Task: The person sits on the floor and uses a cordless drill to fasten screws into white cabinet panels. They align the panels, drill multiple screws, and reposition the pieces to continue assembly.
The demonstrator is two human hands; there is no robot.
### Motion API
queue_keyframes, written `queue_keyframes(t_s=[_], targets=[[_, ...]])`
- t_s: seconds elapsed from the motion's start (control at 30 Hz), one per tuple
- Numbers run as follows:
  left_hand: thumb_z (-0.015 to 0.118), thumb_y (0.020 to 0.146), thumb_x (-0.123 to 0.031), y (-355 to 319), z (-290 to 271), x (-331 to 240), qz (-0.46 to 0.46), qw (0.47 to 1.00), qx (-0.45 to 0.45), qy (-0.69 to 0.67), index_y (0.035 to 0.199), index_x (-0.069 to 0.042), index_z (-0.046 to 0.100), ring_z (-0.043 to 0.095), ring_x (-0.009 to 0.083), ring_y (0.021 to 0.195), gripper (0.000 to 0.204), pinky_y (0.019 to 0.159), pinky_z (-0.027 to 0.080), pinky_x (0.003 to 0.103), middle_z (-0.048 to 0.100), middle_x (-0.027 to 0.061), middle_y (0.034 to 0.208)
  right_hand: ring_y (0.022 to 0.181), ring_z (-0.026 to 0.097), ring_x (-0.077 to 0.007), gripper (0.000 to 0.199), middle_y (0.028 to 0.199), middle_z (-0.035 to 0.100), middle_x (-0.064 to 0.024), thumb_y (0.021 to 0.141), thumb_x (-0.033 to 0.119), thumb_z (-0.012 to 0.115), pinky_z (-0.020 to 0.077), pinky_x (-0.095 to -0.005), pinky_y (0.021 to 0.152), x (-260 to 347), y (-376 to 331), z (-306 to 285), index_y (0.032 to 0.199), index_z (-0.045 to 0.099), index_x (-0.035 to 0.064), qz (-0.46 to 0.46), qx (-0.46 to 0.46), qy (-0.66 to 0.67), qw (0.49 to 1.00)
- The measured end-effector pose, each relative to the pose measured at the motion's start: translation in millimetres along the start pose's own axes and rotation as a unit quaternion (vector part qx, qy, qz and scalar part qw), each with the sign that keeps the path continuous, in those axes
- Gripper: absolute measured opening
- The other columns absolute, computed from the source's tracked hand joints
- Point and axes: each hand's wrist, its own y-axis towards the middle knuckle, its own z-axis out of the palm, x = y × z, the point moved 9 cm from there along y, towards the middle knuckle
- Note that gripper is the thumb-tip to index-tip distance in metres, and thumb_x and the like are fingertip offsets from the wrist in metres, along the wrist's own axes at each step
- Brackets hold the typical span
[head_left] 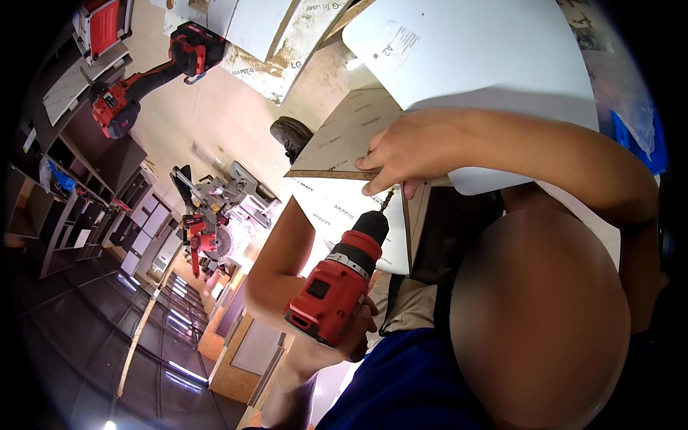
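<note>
My left hand is wrapped round the grip of a red and black cordless drill. The drill's twist bit points up and to the right, close to the corner of two film-covered panels; whether it touches them I cannot tell. My right hand reaches in from the right and grips the upper panel near its chipboard edge, fingers bent over it just above the bit. Below that edge shows the white, printed face of the second panel. A bent knee is left of the drill.
A large white board with a label lies beyond my right arm. More white boards are at the top. A red and black cordless tool lies on the floor. Farther left stand a red mitre saw and dark shelving.
</note>
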Motion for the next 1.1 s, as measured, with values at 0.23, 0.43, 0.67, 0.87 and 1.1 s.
queue_keyframes(t_s=[0.23, 0.43, 0.67, 0.87, 1.1], targets=[[0.058, 0.094, 0.0, 1.2, -0.1, -2.5, 0.032, 0.998, 0.008, 0.056, 0.11, 0.001, 0.064, 0.065, 0.0097, 0.067, 0.018, 0.06, 0.051, 0.024, 0.068, 0.0059, 0.08, 0.112, 0.064, -0.023, 0.048, 0.142, 0.059, -0.0052, 0.085, 0.027, 0.073, 0.0599, -0.038, 0.079, 0.4, -0.6, 2.7, 0.132, 0.065, 0.0243, -0.02, -0.009, -0.026, 0.999], [0.056, 0.093, 0.001, 3.0, 2.2, -12.5, 0.089, 0.994, 0.009, 0.063, 0.109, 0.001, 0.066, 0.063, 0.0086, 0.063, 0.019, 0.058, 0.05, 0.024, 0.068, 0.0056, 0.079, 0.111, 0.064, -0.0229, 0.049, 0.142, 0.059, -0.0061, 0.084, 0.034, 0.073, 0.0598, -0.0382, 0.077, -0.8, -4.1, 1.3, 0.132, 0.066, 0.0243, -0.041, -0.035, -0.027, 0.998], [0.066, 0.083, 0.002, 0.6, -2.0, -2.0, 0.024, 0.998, -0.019, 0.062, 0.104, -0.001, 0.069, 0.071, 0.0144, 0.071, 0.021, 0.064, 0.057, 0.028, 0.072, 0.0087, 0.091, 0.111, 0.063, -0.0249, 0.052, 0.14, 0.06, -0.0073, 0.083, 0.031, 0.076, 0.059, -0.04, 0.079, -1.3, -5.9, -7.1, 0.133, 0.065, 0.025, -0.075, -0.045, 0.025, 0.996], [0.068, 0.082, -0.001, 0.1, -2.3, 3.6, 0.024, 0.994, -0.01, 0.106, 0.102, -0.004, 0.07, 0.071, 0.0172, 0.074, 0.021, 0.068, 0.057, 0.033, 0.074, 0.0073, 0.092, 0.114, 0.062, -0.0266, 0.051, 0.143, 0.057, -0.008, 0.084, 0.023, 0.076, 0.0592, -0.041, 0.081, -4.8, -5.1, -4.1, 0.134, 0.064, 0.0276, -0.055, -0.012, -0.002, 0.998], [0.072, 0.081, -0.008, 2.3, -3.2, 1.0, 0.067, 0.979, 0.002, 0.191, 0.102, -0.008, 0.071, 0.072, 0.0228, 0.084, 0.02, 0.074, 0.056, 0.037, 0.074, 0.0048, 0.094, 0.118, 0.061, -0.0264, 0.052, 0.145, 0.055, -0.0063, 0.085, 0.022, 0.075, 0.059, -0.042, 0.086, -6.0, -2.9, -5.6, 0.135, 0.063, 0.0283, -0.016, 0.037, 0.028, 0.999]])
